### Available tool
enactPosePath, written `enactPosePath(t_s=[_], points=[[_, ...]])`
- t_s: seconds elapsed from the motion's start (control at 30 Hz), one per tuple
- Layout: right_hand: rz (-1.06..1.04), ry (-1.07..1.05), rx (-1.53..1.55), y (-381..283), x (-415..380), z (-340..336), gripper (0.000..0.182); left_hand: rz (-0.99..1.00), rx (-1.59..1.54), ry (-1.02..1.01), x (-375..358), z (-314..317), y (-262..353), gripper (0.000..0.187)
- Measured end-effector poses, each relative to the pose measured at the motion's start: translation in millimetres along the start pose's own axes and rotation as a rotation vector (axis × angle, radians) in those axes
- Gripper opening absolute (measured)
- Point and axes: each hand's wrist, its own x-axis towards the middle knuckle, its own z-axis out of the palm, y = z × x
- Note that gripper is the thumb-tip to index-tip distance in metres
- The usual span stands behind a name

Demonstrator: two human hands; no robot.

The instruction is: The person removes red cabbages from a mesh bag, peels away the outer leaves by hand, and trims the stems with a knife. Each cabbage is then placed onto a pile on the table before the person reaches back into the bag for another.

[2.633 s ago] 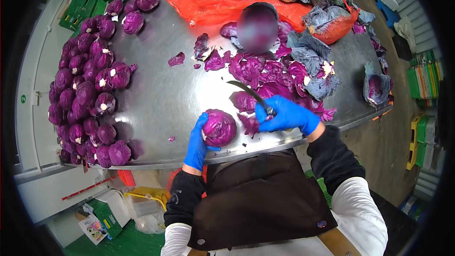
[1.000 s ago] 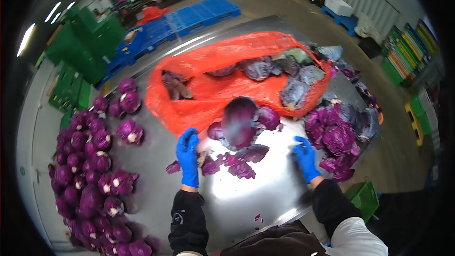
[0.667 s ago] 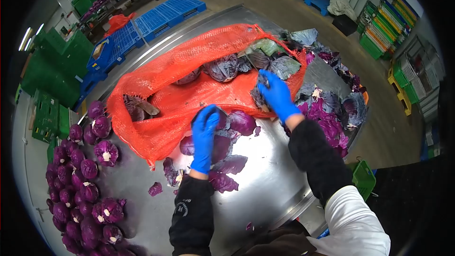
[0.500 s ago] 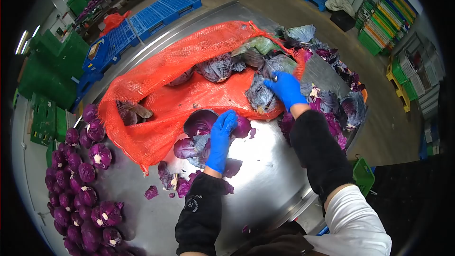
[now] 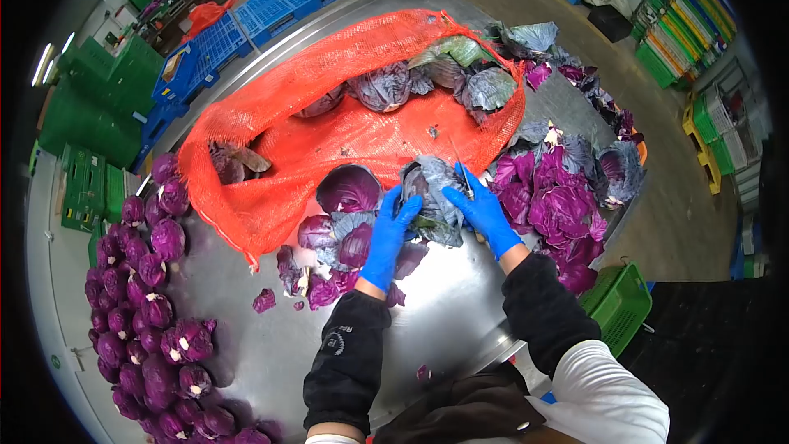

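Observation:
A red cabbage with greyish outer leaves is held between my two blue-gloved hands, over the front edge of the red mesh sack. My left hand grips its left side, thumb towards me. On its right side my right hand has its fingers curved round it; a small thin thing shows by these fingers, too small to name. The open mesh sack lies behind, with several unpeeled cabbages in it. Loose purple leaves lie just left of my left hand.
Peeled red cabbages are piled along the left of the metal table. A heap of stripped leaves covers the right side. Below the right edge stands a green crate. Blue pallets lie beyond the table.
My right hand has drawn a cabbage from the sack's right end towards me. My left hand has moved from the loose leaves to meet it, and both now hold the cabbage.

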Motion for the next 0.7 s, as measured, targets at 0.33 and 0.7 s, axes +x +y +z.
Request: enactPosePath(t_s=[0.33, 0.7], points=[[-0.521, -0.28, 0.116, -18.5, -168.8, 32.0, 0.07, 0.471, -0.071, 0.308, -167.2, -43.4, 10.9, 0.067], [-0.206, -0.614, -0.084, 27.1, -241.6, 80.8, 0.031, 0.366, 0.696, 0.694, -299.7, -133.7, -109.4, 0.094]])
